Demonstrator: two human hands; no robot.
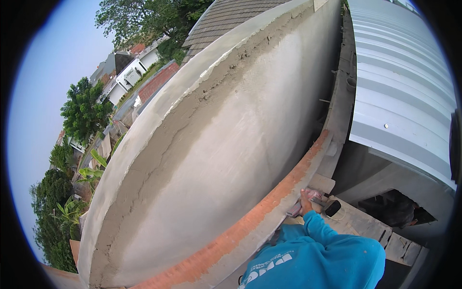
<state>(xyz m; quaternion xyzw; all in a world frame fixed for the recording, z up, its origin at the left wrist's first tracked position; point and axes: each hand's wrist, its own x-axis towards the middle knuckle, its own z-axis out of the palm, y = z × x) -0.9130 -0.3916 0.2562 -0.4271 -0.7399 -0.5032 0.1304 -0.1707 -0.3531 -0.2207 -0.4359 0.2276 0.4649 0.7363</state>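
My right hand (306,203) comes out of a bright blue sleeve (318,227) at the lower right, the elbow bent outward. Its fingers are closed at the inner edge of a narrow ledge, and what they hold is too small to make out. A short grey bar-like piece (294,209) lies against the hand on one side. Beyond the fingers is a small pinkish-red thing (315,194), and beside them a black rounded object (332,208) sits on the boards. My left hand does not show.
A tall curved plastered wall (226,159) fills the middle, with rough damp mortar (159,149) below its rim. An orange-red strip (231,241) runs along its foot. Wooden planks (370,226), a dark opening (397,207) and a corrugated metal roof (399,86) lie right.
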